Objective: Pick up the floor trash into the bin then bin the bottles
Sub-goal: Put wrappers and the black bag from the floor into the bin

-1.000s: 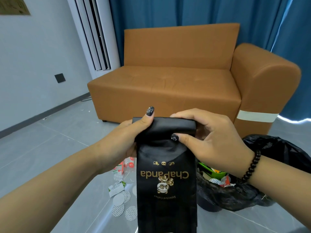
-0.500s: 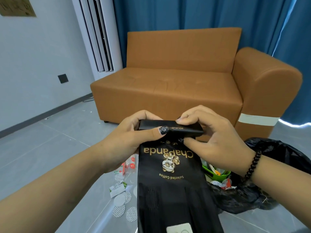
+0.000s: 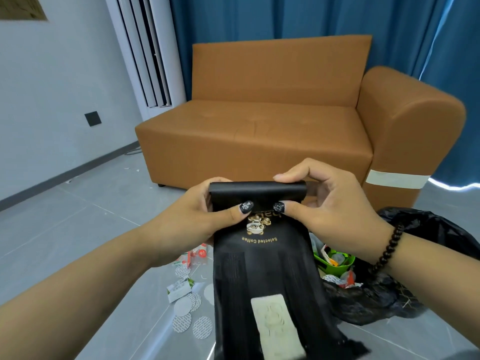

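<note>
Grey floor tiles (image 3: 78, 229) run up to an orange sofa (image 3: 259, 131) backed by blue curtains (image 3: 285, 16), with a white standing air conditioner (image 3: 145, 48) against the wall to its left. Held up in front of the sofa is a black coffee bag (image 3: 262, 268), its printed side facing the camera upside down and its far end rolled into a tight tube. Both hands take that roll: the left hand (image 3: 192, 222) curls round its left end with the thumb pressed on the front, and the right hand (image 3: 330, 206) pinches the right end, fingers over the top and thumb below, so each grip is closed on the bag. A dark bead bracelet (image 3: 387, 250) circles the right wrist. Below to the right, a black bin bag (image 3: 415, 255) sits open on the floor holding a green cup (image 3: 337, 263) and wrappers. Round white seals (image 3: 187, 310) and torn packets (image 3: 179, 289) lie scattered on the tiles under the left forearm.
</note>
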